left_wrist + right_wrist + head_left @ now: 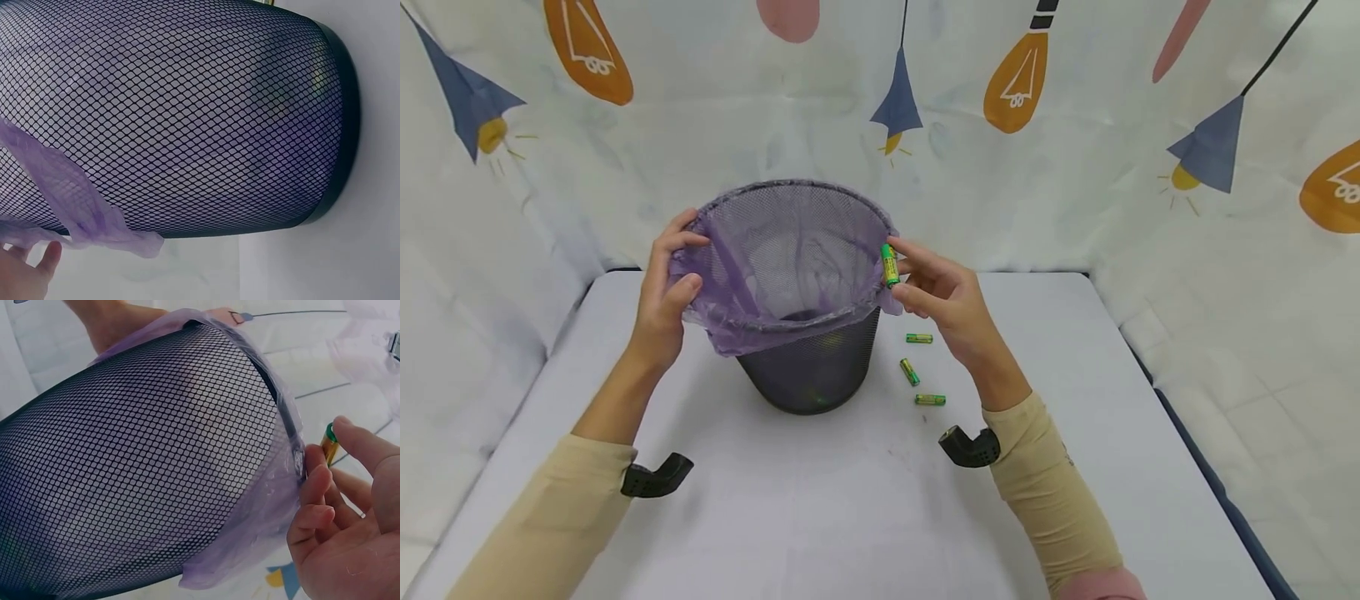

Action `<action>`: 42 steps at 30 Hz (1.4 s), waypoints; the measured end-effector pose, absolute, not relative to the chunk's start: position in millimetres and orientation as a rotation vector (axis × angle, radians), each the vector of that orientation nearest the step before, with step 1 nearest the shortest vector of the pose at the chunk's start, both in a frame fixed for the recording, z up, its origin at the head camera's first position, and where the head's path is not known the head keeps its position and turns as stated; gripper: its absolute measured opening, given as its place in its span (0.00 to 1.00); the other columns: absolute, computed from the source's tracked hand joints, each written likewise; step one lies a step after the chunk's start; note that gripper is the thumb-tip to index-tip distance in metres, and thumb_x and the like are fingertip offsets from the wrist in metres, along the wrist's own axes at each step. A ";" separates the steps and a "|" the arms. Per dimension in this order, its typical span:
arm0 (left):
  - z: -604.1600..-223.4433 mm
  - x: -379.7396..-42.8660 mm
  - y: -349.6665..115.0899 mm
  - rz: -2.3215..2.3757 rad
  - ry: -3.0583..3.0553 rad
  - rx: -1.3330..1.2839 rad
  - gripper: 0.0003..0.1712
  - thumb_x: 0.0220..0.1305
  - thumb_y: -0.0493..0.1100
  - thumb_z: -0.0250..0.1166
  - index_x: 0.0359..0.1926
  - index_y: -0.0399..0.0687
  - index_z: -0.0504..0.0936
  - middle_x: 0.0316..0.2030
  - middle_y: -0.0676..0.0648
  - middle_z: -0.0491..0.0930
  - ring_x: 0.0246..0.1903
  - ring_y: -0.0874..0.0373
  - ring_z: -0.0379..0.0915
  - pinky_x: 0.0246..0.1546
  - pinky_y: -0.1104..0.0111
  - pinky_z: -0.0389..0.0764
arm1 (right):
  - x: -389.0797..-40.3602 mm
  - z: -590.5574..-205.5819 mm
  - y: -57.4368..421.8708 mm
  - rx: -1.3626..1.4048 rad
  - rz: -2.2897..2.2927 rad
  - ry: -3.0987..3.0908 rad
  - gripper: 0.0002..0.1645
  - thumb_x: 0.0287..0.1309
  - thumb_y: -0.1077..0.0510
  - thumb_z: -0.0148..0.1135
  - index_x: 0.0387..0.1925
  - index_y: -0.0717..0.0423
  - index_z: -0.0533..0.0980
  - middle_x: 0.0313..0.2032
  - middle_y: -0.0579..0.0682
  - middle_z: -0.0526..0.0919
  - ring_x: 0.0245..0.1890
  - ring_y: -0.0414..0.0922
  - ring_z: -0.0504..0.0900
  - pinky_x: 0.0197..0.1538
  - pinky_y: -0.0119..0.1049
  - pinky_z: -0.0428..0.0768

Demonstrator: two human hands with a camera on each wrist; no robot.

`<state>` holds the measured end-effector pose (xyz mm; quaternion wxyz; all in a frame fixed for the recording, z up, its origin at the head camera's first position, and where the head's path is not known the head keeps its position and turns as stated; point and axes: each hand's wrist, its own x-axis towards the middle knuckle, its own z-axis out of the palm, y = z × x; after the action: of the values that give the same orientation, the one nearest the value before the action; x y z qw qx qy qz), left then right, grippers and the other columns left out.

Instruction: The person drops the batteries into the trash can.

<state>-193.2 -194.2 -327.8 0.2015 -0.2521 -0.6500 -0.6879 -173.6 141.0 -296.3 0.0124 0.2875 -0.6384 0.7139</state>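
A black mesh wastebasket (808, 375) stands on the table, with a purple bin liner (730, 258) folded over its rim. My left hand (662, 287) grips the lined rim at the left; in the left wrist view only its fingertips (51, 256) show beside the liner. At the right side of the rim, my right hand (943, 296) pinches a green and yellow battery (890, 265) between thumb and index finger. The battery (329, 444) also shows in the right wrist view. Faint yellow-green patches (320, 78) show through the mesh near the base; what they are is unclear.
Three more batteries lie right of the wastebasket: an upper one (919, 338), a slanted one (909, 372) and a lower one (930, 400). The white table (850, 508) is backed by a curtain (700, 125) with printed lamps.
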 end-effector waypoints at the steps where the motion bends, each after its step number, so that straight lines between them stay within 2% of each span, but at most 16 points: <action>1: -327.7 -193.3 -193.8 -1.927 -1.816 -0.710 0.23 0.58 0.43 0.55 0.55 0.42 0.72 0.72 0.42 0.55 0.73 0.50 0.46 0.67 0.65 0.47 | -173.8 -295.7 140.7 0.887 2.225 -1.995 0.35 0.57 0.60 0.65 0.65 0.64 0.67 0.38 0.41 0.82 0.26 0.39 0.69 0.29 0.30 0.65; 5: -326.4 -195.1 -191.1 -1.952 -1.831 -0.728 0.24 0.58 0.44 0.55 0.56 0.42 0.72 0.73 0.44 0.54 0.73 0.51 0.45 0.67 0.64 0.47 | -174.6 -294.5 139.6 0.861 2.220 -1.991 0.32 0.59 0.62 0.62 0.64 0.65 0.68 0.36 0.42 0.81 0.25 0.40 0.68 0.30 0.30 0.65; 11: -326.5 -197.6 -189.5 -1.919 -1.842 -0.727 0.25 0.58 0.44 0.55 0.56 0.40 0.72 0.73 0.43 0.54 0.73 0.51 0.44 0.68 0.64 0.46 | -174.9 -294.1 137.0 0.874 2.186 -1.935 0.22 0.62 0.67 0.55 0.57 0.71 0.73 0.36 0.45 0.83 0.25 0.42 0.67 0.30 0.30 0.66; 17: -327.8 -197.0 -190.0 -1.919 -1.842 -0.722 0.25 0.57 0.44 0.55 0.56 0.43 0.72 0.73 0.44 0.54 0.74 0.51 0.44 0.68 0.63 0.46 | -174.8 -295.2 141.2 0.829 2.152 -1.917 0.18 0.63 0.66 0.56 0.54 0.64 0.76 0.37 0.47 0.83 0.25 0.43 0.68 0.29 0.29 0.67; 28: -329.1 -194.9 -192.4 -1.929 -1.833 -0.712 0.24 0.57 0.44 0.55 0.56 0.46 0.72 0.73 0.46 0.54 0.74 0.51 0.43 0.68 0.63 0.45 | -173.7 -306.2 154.8 0.745 2.160 -1.916 0.17 0.62 0.66 0.56 0.53 0.58 0.77 0.35 0.46 0.82 0.23 0.43 0.67 0.28 0.31 0.65; 34: -331.7 -194.0 -195.3 -1.910 -1.836 -0.700 0.24 0.57 0.44 0.54 0.56 0.47 0.72 0.73 0.43 0.53 0.74 0.51 0.43 0.69 0.64 0.44 | -172.9 -315.4 161.3 0.669 2.140 -1.972 0.17 0.62 0.68 0.55 0.52 0.54 0.78 0.35 0.46 0.83 0.23 0.43 0.68 0.28 0.31 0.65; 42: -333.3 -196.2 -196.5 -1.947 -1.807 -0.712 0.24 0.57 0.44 0.55 0.56 0.44 0.72 0.73 0.46 0.54 0.74 0.51 0.43 0.69 0.64 0.44 | -170.5 -326.4 167.6 0.589 2.087 -2.070 0.17 0.63 0.65 0.57 0.53 0.57 0.76 0.36 0.46 0.82 0.25 0.43 0.69 0.29 0.31 0.66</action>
<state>-196.2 -196.5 -333.3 0.1946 -0.2540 -0.6446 -0.6944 -170.5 167.6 -326.4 0.0717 0.1960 -0.6887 0.6943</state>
